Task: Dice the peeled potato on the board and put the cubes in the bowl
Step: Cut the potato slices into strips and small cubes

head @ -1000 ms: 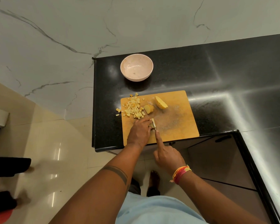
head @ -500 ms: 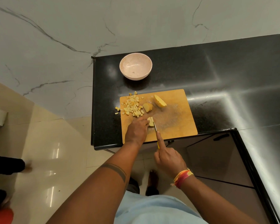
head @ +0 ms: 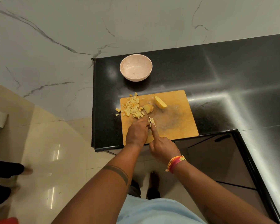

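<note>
One knife [head: 148,117] points away, toward the bowl [head: 135,68]

A black polished table [head: 217,75] is carrying a pink bowl [head: 136,67] near its back left corner. A wooden board [head: 176,113] is lying at the front edge. Two potato cubes [head: 117,110] are sitting directly on the table, just left of the board.

A glossy black counter [head: 217,75] meets a grey-veined white marble wall [head: 55,38] above shiny cream floor tiles [head: 47,151].
</note>
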`<move>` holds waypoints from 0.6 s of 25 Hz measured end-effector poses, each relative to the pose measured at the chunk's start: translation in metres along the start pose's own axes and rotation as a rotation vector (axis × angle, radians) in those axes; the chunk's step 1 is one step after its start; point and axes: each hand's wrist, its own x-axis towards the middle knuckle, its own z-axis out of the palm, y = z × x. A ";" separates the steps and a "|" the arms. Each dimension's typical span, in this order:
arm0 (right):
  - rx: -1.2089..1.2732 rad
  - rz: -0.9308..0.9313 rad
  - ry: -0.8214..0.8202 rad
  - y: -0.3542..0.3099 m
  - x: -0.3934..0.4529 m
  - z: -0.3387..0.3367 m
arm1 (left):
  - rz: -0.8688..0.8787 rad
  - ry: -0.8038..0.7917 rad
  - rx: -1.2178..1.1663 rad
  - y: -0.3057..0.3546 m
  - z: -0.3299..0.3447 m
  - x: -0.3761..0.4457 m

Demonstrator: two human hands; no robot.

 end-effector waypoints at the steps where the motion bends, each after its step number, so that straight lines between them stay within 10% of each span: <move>1: -0.006 -0.002 0.000 0.001 -0.002 0.001 | 0.002 -0.002 0.009 0.000 -0.001 0.001; 15: 0.013 0.002 0.008 0.013 -0.048 0.010 | -0.004 0.036 0.020 -0.004 0.000 0.001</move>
